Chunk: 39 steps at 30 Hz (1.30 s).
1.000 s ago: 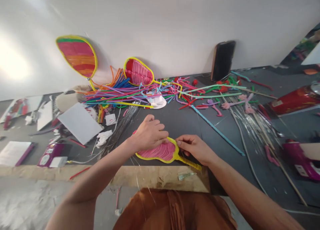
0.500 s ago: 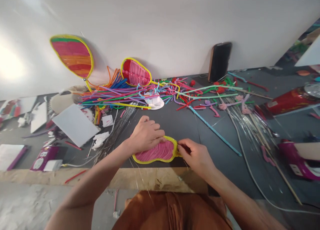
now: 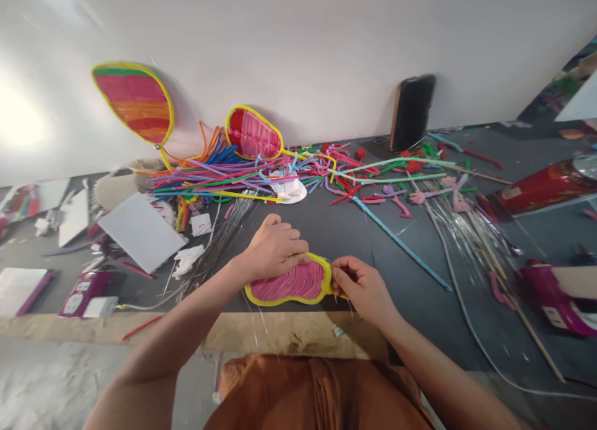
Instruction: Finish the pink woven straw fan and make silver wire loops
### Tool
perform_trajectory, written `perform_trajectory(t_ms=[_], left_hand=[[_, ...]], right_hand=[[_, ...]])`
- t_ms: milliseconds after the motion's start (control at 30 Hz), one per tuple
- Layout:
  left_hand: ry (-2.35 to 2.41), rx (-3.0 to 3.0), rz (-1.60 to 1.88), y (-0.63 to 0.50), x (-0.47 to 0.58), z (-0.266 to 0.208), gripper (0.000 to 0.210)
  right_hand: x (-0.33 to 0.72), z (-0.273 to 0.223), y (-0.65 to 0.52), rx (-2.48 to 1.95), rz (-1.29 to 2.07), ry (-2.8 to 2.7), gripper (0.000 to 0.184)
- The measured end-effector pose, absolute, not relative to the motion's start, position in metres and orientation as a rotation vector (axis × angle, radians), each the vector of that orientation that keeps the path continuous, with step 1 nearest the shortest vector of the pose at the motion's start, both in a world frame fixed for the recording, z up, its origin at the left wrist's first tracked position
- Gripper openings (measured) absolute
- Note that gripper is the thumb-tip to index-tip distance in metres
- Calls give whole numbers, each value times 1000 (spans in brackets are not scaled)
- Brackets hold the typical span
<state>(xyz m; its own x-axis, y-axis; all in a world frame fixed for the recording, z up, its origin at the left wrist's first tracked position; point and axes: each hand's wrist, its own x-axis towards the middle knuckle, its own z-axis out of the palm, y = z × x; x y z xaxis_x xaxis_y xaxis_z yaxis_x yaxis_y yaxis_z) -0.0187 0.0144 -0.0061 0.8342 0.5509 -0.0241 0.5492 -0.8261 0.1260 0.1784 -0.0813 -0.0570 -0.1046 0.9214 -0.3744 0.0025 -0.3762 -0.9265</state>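
A pink panel with a fuzzy yellow border, made of pipe cleaners (image 3: 284,285), lies near the table's front edge between my hands. My left hand (image 3: 276,248) rests over its upper edge, fingers curled and closed on the border. At its right end, my right hand (image 3: 361,287) pinches the narrow yellow stem, thumb against forefinger. Thin clear strands trail from the piece over the edge. Two similar yellow-rimmed pieces stand against the wall: a striped leaf shape (image 3: 135,106) and a smaller red and pink one (image 3: 254,133).
Bundles of coloured pipe cleaners (image 3: 209,178) lie along the back. A phone (image 3: 413,114) leans on the wall. At right are a red can (image 3: 541,184), thin wires (image 3: 459,212), a white cable (image 3: 461,305) and a purple tool (image 3: 559,299). White card (image 3: 141,233) and a purple box (image 3: 86,291) are at left.
My right hand's fingers have shifted slightly at the stem. My left hand keeps its hold on the border, and the pink panel stays nearly in place.
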Motion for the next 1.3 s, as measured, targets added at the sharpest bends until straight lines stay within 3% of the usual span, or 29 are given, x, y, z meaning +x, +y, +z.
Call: perform_trajectory(t_ms=[533,1100,1300], left_hand=[[844,2877,-46,19,-13,-12,33],[892,2787,-103,29,-9,-16,33],[872,2808,-94,29,-9,-19,35]], right_hand=[[193,-58,-65,-1435,1855,-1214,9],[189,-67,-68,-1364,1833,-963,17],[197,-63,-61,-1458,1843,-1229,8]])
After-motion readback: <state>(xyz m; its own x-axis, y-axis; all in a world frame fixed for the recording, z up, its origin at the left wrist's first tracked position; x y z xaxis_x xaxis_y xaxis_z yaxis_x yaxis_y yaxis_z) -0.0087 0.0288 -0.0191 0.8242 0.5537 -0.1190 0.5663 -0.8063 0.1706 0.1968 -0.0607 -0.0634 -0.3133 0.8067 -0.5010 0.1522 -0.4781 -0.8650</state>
